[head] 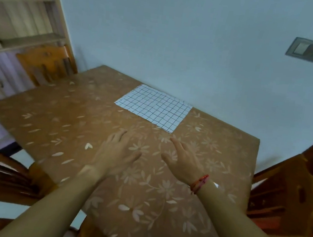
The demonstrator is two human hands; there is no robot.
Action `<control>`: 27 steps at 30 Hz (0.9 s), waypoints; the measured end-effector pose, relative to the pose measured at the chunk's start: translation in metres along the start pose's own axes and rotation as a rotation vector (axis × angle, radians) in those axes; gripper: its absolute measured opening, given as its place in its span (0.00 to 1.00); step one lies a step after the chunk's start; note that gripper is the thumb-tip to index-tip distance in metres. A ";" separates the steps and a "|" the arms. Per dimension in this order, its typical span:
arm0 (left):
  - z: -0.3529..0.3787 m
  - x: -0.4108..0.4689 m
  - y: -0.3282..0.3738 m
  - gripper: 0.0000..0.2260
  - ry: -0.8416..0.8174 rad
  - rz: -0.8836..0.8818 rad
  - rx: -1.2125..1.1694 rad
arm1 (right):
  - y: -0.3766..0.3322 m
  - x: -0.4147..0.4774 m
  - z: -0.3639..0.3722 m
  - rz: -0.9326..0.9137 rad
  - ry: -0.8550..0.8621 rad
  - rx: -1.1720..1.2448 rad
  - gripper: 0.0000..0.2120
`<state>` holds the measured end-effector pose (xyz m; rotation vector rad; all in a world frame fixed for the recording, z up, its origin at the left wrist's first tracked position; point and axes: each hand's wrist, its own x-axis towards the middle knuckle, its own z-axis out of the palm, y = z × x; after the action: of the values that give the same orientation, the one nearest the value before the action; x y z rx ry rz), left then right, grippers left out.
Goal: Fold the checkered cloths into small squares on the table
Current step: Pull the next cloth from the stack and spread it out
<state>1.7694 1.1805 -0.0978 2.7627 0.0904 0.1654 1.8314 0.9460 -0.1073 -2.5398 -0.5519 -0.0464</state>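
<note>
Checkered cloth [154,107]: white with a dark grid, lying flat as a rectangle on the far side of the counter [52,125], close to the wall edge. Only this one cloth is showing. Whether it is a single layer or already doubled over, I cannot tell; the picture is soft there.

Left hand [116,154] and right hand [183,161]: both are hovering palm-down over the middle of the counter, short of the cloth and not touching it. Fingers [118,136] on both hands are lying straight to loosely spread and are holding nothing. A red thread [200,182] is sitting on the right wrist.

Step in hand, as I judge it: getting hold of the cloth to begin folding.

Doing it well:
- Pinching the two near corners, one per hand, would be keeping the edge taut and square.
- Drawing the cloth toward the middle of the counter first would be giving room to work, since it is lying hard by the far edge.
- Matching grid lines edge to edge is the easy check for a true fold.
- Pressing each crease flat with straight fingers before the next fold should be keeping the square small and tidy.

Wooden chairs [46,61] are standing around the counter.
</note>
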 end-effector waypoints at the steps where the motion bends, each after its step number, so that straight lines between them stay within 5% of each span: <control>1: -0.002 -0.004 -0.003 0.32 0.021 -0.008 0.019 | -0.004 0.001 0.002 -0.016 -0.011 -0.001 0.29; 13: -0.063 -0.091 -0.073 0.31 0.165 -0.265 0.150 | -0.095 0.012 0.045 -0.250 -0.112 0.085 0.28; 27: -0.137 -0.254 -0.217 0.35 0.253 -0.489 0.167 | -0.314 -0.045 0.141 -0.435 -0.244 -0.023 0.31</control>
<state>1.4910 1.4101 -0.0769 2.7687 0.8691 0.3861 1.6559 1.2437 -0.0785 -2.4151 -1.1973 0.1017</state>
